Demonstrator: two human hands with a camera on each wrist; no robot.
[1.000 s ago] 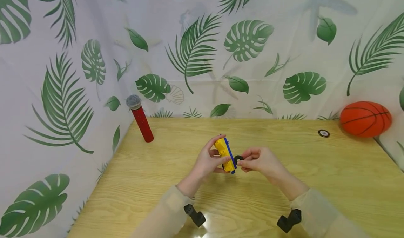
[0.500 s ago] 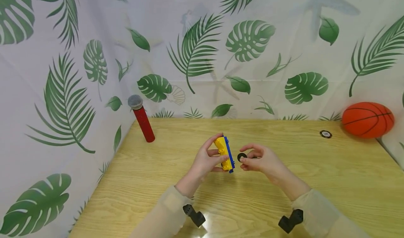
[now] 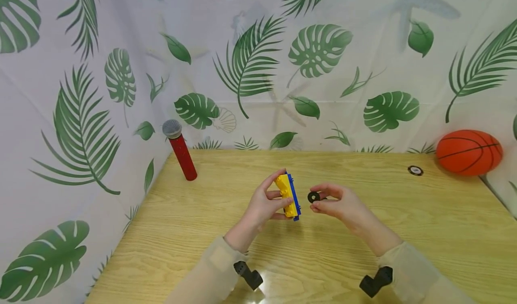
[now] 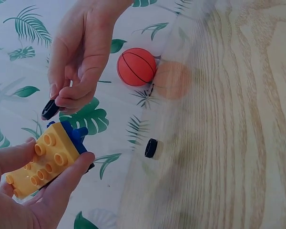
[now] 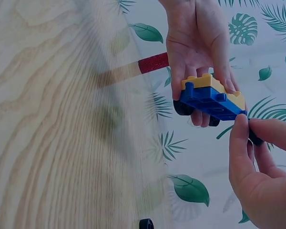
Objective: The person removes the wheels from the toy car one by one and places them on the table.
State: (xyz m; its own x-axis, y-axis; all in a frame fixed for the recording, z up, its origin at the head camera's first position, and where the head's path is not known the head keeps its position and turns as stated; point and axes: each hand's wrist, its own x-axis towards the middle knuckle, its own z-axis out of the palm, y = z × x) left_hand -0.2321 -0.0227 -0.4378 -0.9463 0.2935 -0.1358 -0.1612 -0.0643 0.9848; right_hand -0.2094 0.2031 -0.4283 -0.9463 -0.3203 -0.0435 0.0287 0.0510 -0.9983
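Note:
A toy car body of yellow studded blocks on a blue base (image 3: pixel 291 196) is gripped by my left hand (image 3: pixel 264 203) between thumb and fingers, tilted on its side above the table. Two black wheels (image 5: pixel 182 108) show on its far side in the right wrist view, while blue axle stubs stick out bare on the side facing my right hand. My right hand (image 3: pixel 341 205) pinches a small black wheel (image 3: pixel 313 197) at thumb and fingertips. In the head view a short gap separates this wheel from the car.
Far right on the wooden table (image 3: pixel 202 232) sits an orange toy basketball (image 3: pixel 469 153). Beside it lies a small black disc with a pale centre (image 3: pixel 415 170). A red microphone (image 3: pixel 183 156) stands at the back left. Leaf-printed cloth (image 3: pixel 242 71) walls the back and left side.
My right hand has drawn the wheel away from the car to the right and turned it so its round face shows. The left hand with the car has tilted slightly and otherwise stayed in place.

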